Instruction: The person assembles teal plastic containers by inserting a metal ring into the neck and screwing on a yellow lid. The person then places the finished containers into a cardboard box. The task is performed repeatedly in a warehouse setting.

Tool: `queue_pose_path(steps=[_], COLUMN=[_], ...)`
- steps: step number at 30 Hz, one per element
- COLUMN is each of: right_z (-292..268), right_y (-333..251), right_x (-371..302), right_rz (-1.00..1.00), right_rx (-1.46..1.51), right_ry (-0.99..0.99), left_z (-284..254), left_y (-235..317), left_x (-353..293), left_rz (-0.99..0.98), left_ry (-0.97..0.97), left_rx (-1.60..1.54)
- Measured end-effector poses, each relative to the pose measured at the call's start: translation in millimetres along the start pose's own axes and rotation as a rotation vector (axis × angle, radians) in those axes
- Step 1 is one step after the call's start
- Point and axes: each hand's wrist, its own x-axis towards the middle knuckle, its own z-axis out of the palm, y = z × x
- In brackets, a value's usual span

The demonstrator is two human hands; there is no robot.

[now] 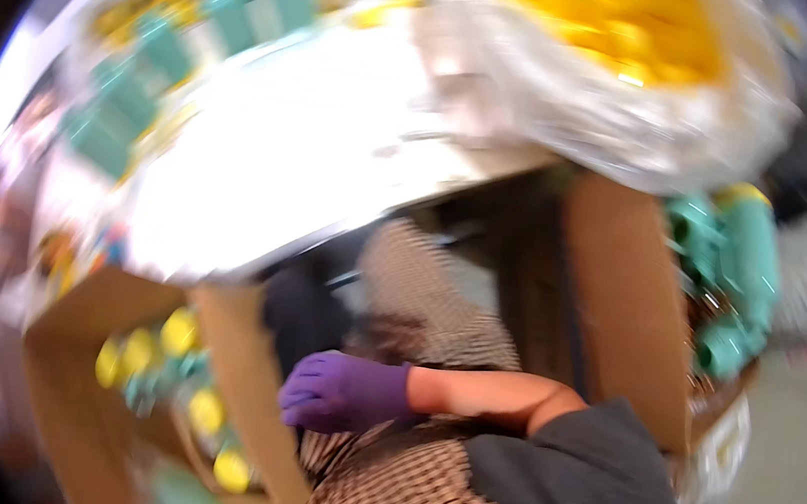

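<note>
- We see one purple-gloved hand (pixel 341 392), bare forearm reaching across our checked clothing; which hand it is we cannot tell through the blur, probably the right. Its fingers curl loosely, grasping nothing, just beside the cardboard box (pixel 237 373) wall.
- That box, lower left, holds teal bottles with yellow caps (pixel 180 332).
- A second brown box (pixel 619 299) on the right carries larger teal bottles (pixel 750 264).
- A clear bag of yellow pieces (pixel 601 35) overhangs the white tabletop (pixel 284 157); a nudge could tip it.
</note>
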Motion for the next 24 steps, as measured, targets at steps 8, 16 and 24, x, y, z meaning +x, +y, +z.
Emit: queue_pose_path(steps=[8,16,24], right_z=[-276,-334,-338], right_y=[-122,-315,-348], right_x=[-170,-420,-258], right_rz=[0.857,1.615,0.668], right_rx=[-1.49,-1.639,-1.496], right_ry=[0.523,0.879,1.342], left_z=[86,7,-131], left_y=[4,38,312], left_x=[59,11,-90], left_rz=[0.0,-0.062,0.515], left_ry=[-0.31,-0.515,-0.518], left_rx=[0.373,0.374,0.049])
